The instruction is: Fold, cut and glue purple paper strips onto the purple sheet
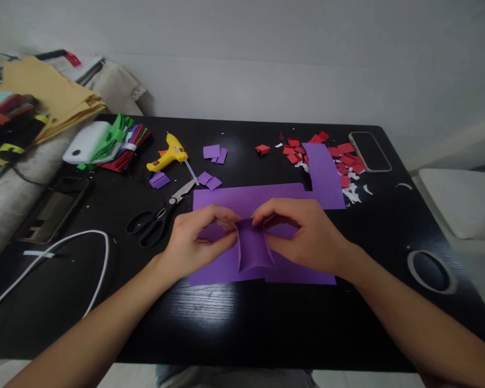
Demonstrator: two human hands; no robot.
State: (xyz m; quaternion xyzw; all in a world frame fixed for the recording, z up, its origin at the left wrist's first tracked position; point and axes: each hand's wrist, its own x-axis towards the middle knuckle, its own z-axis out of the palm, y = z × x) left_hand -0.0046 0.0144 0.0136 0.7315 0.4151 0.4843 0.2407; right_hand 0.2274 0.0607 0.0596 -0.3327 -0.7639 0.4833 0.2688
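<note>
Between my two hands is a small piece of purple paper (254, 248), its left and right sides bent up. My left hand (204, 234) pinches its left side between thumb and fingers. On the opposite side, my right hand (297, 231) grips the other raised edge the same way. Below them, larger purple sheets (234, 199) lie flat on the black table. Black-handled scissors (161, 215) lie beyond my left hand, blades partly open, pointing at the sheets. A purple strip (325, 175) lies past my right hand, partly over red paper pieces (350, 156).
A yellow glue gun (172, 153) with a glue stick and small purple pieces (212, 152) lie at the back. Bundled coloured strips (121, 145) are at back left. A white cable (101, 234) loops at left. A phone (369, 152) and a tape ring (432, 272) lie right.
</note>
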